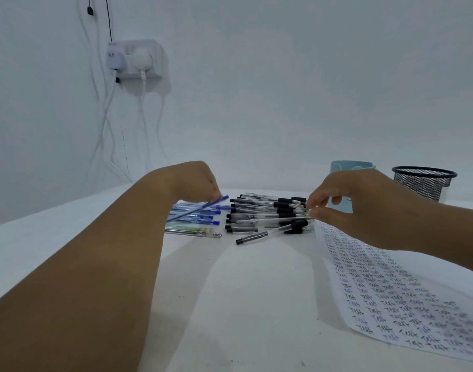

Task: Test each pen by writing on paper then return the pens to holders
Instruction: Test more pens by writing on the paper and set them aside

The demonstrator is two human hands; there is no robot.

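White tabletop (pixel 257 304) carries a white paper sheet (pixel 391 291) covered in handwritten test words, lying at right. Behind it stand a black wire-mesh holder (pixel 424 183) and a pale blue plastic holder (pixel 351 167), both apparently without pens. Between the arms lie a heap of clear-barrelled black-capped pens (pixel 265 213) and a smaller row of blue pens (pixel 197 216). Right hand (pixel 364 205) pinches a black pen's tip end; left hand (pixel 195 181) has fingers curled on one slim blue pen (pixel 203 208), tilted upward. Judgement: pens light, rigid, smooth plastic, prone to rolling; take mid-barrel or at the rubber grip.
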